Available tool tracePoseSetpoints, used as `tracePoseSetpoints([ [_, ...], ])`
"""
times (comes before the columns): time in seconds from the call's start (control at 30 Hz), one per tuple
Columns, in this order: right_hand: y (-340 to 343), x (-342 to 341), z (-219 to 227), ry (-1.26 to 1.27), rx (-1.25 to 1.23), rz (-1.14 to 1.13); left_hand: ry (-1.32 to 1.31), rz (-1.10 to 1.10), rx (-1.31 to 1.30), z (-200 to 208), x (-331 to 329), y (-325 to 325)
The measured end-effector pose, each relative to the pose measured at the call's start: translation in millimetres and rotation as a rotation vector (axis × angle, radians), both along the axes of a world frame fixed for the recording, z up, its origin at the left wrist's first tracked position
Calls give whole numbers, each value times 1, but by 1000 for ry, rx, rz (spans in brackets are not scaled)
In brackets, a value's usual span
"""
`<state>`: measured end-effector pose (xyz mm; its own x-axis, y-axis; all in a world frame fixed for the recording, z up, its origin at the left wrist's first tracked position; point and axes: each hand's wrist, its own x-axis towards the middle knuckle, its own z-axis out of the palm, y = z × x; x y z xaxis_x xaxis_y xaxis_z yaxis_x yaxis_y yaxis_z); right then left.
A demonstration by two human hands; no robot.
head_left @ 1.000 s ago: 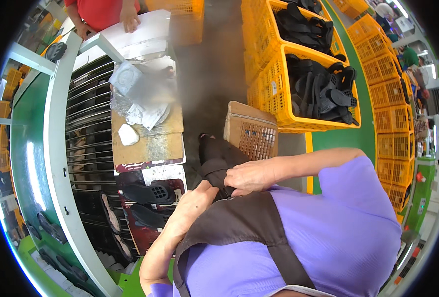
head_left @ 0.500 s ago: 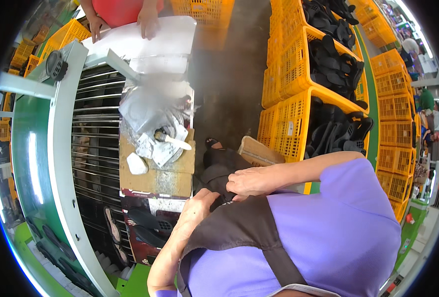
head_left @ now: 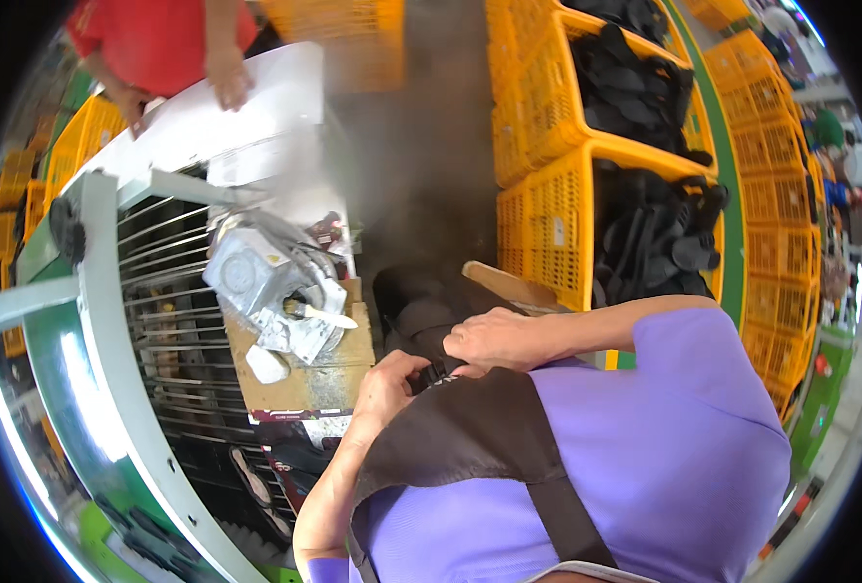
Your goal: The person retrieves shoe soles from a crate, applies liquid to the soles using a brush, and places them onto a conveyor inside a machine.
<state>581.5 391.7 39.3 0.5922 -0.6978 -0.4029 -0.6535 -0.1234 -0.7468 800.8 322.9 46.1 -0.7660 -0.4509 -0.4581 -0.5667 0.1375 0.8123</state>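
Observation:
My left hand (head_left: 389,386) is closed, its thumb and fingers curled in front of the dark brown apron (head_left: 460,437). Close beside it, my right hand (head_left: 499,342) is closed too, fingers bent toward the left one. Between them shows something small and black (head_left: 435,371), partly hidden by the fingers and the apron's edge. Whether it is a separate thing or part of my clothing I cannot tell. To the left of my hands, a brush with a pale handle (head_left: 322,313) lies by a grey, dust-covered machine (head_left: 256,272) on cardboard (head_left: 329,374).
Yellow crates (head_left: 548,233) full of black shoe parts (head_left: 655,228) stand at the right. A rack of metal bars (head_left: 169,321) and a pale frame (head_left: 120,360) run along the left. Across the white board (head_left: 275,92) stands a person in red (head_left: 169,39).
My view has shifted, so the bench and crates sit differently in the picture. Both hands stay together at the apron, with the fingers slightly moved. The person's hands across the board remain over it.

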Motion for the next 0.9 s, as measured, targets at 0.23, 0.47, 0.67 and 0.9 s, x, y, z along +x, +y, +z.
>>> tracePoseSetpoints([
  [0.23,23,-30,23,-119,101,-587,312,504,549,-8,-14,9],
  [0.47,4,-118,33,-493,453,-1226,275,1598,446,-32,8,15],
  [0.67,4,-255,51,-597,322,-1461,116,1891,1255,-50,34,50],
  [0.9,26,-403,53,-433,339,-1680,-299,1389,860,-115,56,102],
])
